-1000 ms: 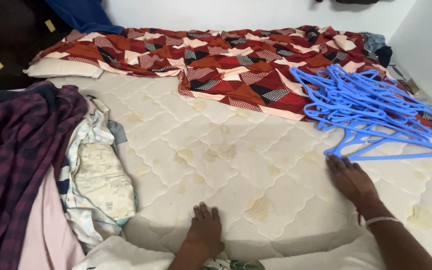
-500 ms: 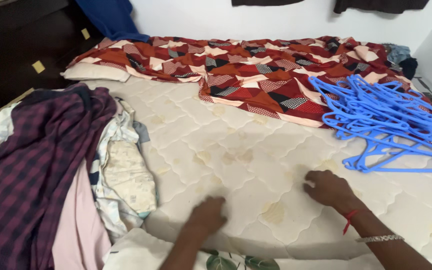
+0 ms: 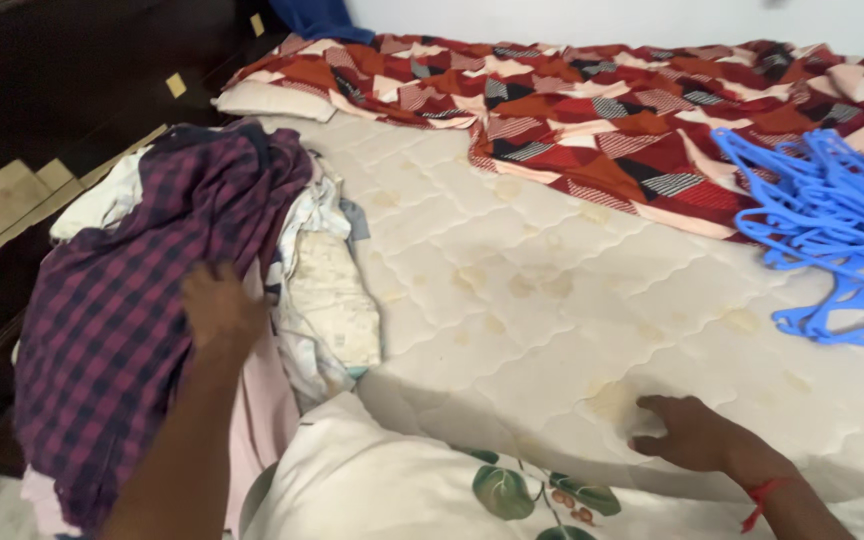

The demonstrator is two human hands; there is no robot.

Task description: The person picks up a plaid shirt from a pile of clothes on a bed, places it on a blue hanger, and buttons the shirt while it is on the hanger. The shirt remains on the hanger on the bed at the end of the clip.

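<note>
Change since the earlier views: the left hand (image 3: 220, 308), which lay flat on the mattress (image 3: 512, 300) near the lower centre, has swung across to the left of the frame and now rests on the purple checked shirt (image 3: 132, 300); the right hand (image 3: 687, 432) has drawn back from beside the blue hangers (image 3: 832, 225) to the lower right, and the camera has turned left with it; judgement: attention has gone from the bare mattress to the clothes pile, with the checked shirt the item now in hand.

Left hand pose: arm runs up from the bottom edge at lower left, back of the hand toward the camera, fingers spread and laid over the cloth at the centre left; looks open and pressing rather than pinching, though motion blur hides whether any cloth is gathered under the fingertips.

Right hand pose: palm down on the mattress at lower right, fingers loosely curled and pointing left, holding nothing; a red thread shows at the wrist.

Surroundings: checked shirt tops a heap along the left side of the bed, over a pink garment (image 3: 262, 420) and just beside a pale printed cloth (image 3: 327, 300); a white leaf-print cloth (image 3: 392, 490) lies along the bottom edge; the red patterned sheet (image 3: 592, 100) crosses the top; hangers sit heaped at the right edge, well apart from both hands.
</note>
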